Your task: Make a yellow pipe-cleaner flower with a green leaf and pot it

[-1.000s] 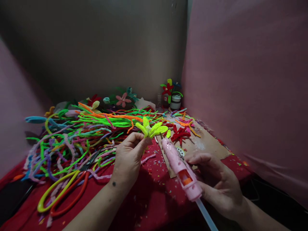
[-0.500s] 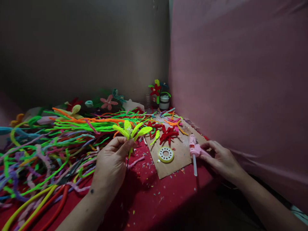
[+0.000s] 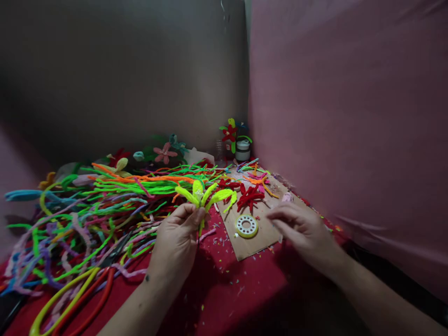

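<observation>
My left hand (image 3: 180, 242) pinches a yellow-green pipe-cleaner flower (image 3: 210, 201) just under its spread petals, which face up and away. The stem end is mostly hidden by my fingers. My right hand (image 3: 301, 231) hovers over the right part of the cardboard, slightly blurred, fingers bent and thumb apart, with nothing visible in it. Behind it, the pink glue gun (image 3: 287, 197) shows only a small part. A loose yellow-green petal (image 3: 231, 201) lies beside the flower. A roll of yellow tape (image 3: 247, 226) rests on the cardboard (image 3: 245, 249).
Red pipe-cleaner pieces (image 3: 250, 197) and orange ones (image 3: 264, 183) lie farther back on the cardboard. A large heap of coloured pipe cleaners (image 3: 115, 200) covers the left, with scissors (image 3: 79, 298) in front. Finished flowers stand by a white jar (image 3: 242, 150). Scraps dot the red cloth (image 3: 224, 289).
My right hand has let go of the glue gun and moved left toward the tape roll. My left hand still holds the flower, which sits slightly farther right in view.
</observation>
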Demonstrator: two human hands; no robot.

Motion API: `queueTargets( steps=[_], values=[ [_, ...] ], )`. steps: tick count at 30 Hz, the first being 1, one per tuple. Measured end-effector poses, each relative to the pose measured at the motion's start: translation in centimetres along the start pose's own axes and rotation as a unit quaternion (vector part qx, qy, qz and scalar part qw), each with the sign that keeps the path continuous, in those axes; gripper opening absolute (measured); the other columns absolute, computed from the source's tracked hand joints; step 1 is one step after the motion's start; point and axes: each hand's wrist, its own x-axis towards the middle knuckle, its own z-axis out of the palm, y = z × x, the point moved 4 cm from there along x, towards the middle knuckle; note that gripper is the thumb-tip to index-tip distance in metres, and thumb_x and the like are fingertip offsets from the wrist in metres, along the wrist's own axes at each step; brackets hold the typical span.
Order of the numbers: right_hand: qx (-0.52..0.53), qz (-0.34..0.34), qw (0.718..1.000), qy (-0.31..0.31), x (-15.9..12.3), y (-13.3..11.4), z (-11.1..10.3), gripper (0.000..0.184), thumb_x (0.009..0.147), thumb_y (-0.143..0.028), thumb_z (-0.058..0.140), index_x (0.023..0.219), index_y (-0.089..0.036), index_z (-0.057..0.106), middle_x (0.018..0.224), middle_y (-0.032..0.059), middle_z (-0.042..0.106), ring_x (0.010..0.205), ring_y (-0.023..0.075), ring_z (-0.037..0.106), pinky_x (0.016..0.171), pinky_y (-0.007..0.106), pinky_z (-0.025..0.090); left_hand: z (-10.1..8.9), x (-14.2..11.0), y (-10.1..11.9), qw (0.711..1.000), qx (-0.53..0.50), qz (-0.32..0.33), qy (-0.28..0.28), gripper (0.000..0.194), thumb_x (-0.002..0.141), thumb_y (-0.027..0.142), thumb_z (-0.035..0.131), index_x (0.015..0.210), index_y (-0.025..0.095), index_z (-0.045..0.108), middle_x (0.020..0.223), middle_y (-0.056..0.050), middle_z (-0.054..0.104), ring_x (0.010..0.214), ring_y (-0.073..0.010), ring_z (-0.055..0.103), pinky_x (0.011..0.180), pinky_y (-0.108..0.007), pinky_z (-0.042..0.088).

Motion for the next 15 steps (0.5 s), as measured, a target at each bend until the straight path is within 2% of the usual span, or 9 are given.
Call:
queueTargets(
  steps=[2,4,5,7,9,11,15],
  values=[
    [0.181,0.077,0.979,-0.057,0.6,-1.6,3.5,0.012,0.078,-0.026,0.06,0.081,-0.02,0.07,0.079,0.0041,0.066,0.072,0.0166,0.057,0.067,0.031,0.043,0.1,-0.2,-0.1,1.0,-0.01,-0.004,-0.012,0.031,0.05,0.027,0.083,0.063,0.014,0.057,0.058,0.004,0.055,0.054,-0.0064,0.046,0.053,-0.018,0.036],
    [0.339,0.156,0.926,-0.051,1.2,-2.5,6.6,0.017,0.071,-0.028,0.067,0.085,-0.019,0.071,0.072,0.0012,0.064,0.061,0.0115,0.051,0.057,0.026,0.038,0.2,-0.4,-0.3,0.999,-0.023,-0.006,-0.031,0.028,0.054,0.025,0.082,0.064,0.015,0.058,0.06,0.004,0.056,0.057,-0.0069,0.049,0.058,-0.018,0.039],
    [0.402,0.178,0.898,-0.03,1.6,-2.9,7.7,0.018,0.069,-0.028,0.069,0.084,-0.018,0.071,0.068,-0.0002,0.062,0.057,0.0093,0.047,0.053,0.024,0.035,0.2,-0.5,-0.4,0.999,-0.028,-0.005,-0.042,0.026,0.056,0.024,0.081,0.064,0.015,0.058,0.06,0.004,0.057,0.058,-0.0073,0.05,0.06,-0.018,0.04],
    [0.5,0.199,0.843,-0.008,2.3,-3.5,9.4,0.019,0.063,-0.027,0.074,0.079,-0.017,0.071,0.065,-0.0013,0.06,0.053,0.0069,0.041,0.051,0.022,0.031,0.4,-0.7,-0.6,0.998,-0.034,-0.001,-0.061,0.024,0.059,0.024,0.079,0.065,0.015,0.059,0.063,0.003,0.059,0.062,-0.0087,0.052,0.065,-0.02,0.042],
    [0.56,0.19,0.807,0.006,2.8,-4.0,10.2,0.019,0.059,-0.024,0.077,0.076,-0.017,0.071,0.066,-0.0015,0.061,0.053,0.0064,0.04,0.051,0.022,0.029,0.5,-0.8,-0.7,0.997,-0.035,0.0,-0.075,0.022,0.061,0.024,0.078,0.066,0.015,0.059,0.067,0.002,0.061,0.066,-0.0101,0.054,0.069,-0.022,0.043],
    [0.583,0.185,0.791,0.015,3.0,-4.1,10.6,0.016,0.057,-0.021,0.078,0.071,-0.017,0.071,0.063,-0.0021,0.06,0.053,0.0063,0.039,0.051,0.022,0.029,0.6,-0.9,-0.8,0.996,-0.036,0.003,-0.08,0.021,0.061,0.024,0.078,0.067,0.015,0.06,0.069,0.002,0.061,0.067,-0.0102,0.054,0.07,-0.023,0.043],
    [0.585,0.186,0.789,0.028,2.9,-3.8,11.0,0.011,0.059,-0.019,0.078,0.066,-0.017,0.07,0.059,-0.0027,0.058,0.052,0.0066,0.039,0.052,0.023,0.029,0.5,-0.9,-0.9,0.997,-0.025,0.009,-0.07,0.021,0.061,0.024,0.078,0.066,0.015,0.06,0.067,0.003,0.058,0.063,-0.0085,0.051,0.066,-0.02,0.041]
  ],
)
